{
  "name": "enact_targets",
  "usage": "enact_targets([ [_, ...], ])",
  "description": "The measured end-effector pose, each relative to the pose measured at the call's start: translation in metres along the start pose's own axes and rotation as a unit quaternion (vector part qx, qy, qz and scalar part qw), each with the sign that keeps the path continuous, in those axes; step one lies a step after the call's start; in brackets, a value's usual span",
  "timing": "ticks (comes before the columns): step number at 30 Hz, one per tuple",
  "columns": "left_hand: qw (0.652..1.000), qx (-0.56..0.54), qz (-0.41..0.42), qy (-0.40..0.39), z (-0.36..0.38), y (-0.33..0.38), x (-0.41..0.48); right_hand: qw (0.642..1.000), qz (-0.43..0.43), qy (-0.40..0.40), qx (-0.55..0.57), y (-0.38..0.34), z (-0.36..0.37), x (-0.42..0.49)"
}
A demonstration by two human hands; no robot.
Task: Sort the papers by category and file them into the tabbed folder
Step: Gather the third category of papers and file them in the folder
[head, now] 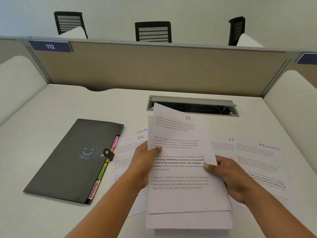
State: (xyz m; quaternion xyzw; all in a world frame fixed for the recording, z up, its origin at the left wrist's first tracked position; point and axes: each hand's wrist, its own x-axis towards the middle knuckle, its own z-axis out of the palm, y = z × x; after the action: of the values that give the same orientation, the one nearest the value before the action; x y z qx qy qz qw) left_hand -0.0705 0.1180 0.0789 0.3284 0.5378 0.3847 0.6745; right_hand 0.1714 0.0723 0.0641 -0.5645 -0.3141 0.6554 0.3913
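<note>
I grip the paper stack [183, 169] by both side edges, left hand [145, 162] and right hand [228, 177] each pinching with thumb on top, so the HR heading reads clearly. The folder [73, 158] lies closed on the counter [51, 117] at left, tabs facing the loose sheets [260, 160].

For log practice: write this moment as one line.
left hand, right hand: holding HR stack | tabbed folder: closed | Finance sheet: on desk
</note>
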Motion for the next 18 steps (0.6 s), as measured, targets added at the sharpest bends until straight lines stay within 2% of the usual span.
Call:
enact_targets([
  [5, 0.986, 0.016, 0.161, -0.027, 0.011, 0.011, -0.011, 0.987, -0.141, 0.080, 0.008, -0.014, 0.013, -0.007],
  [10, 0.943, 0.060, 0.326, -0.038, 0.027, 0.027, -0.029, 0.951, -0.288, 0.110, -0.015, -0.037, 0.030, -0.020],
  [15, 0.912, 0.086, 0.399, -0.039, 0.025, 0.020, -0.031, 0.929, -0.350, 0.104, -0.055, -0.039, 0.037, -0.027],
  [18, 0.916, 0.126, 0.381, -0.018, 0.023, 0.014, -0.026, 0.934, -0.335, 0.094, -0.075, -0.032, 0.038, -0.024],
])
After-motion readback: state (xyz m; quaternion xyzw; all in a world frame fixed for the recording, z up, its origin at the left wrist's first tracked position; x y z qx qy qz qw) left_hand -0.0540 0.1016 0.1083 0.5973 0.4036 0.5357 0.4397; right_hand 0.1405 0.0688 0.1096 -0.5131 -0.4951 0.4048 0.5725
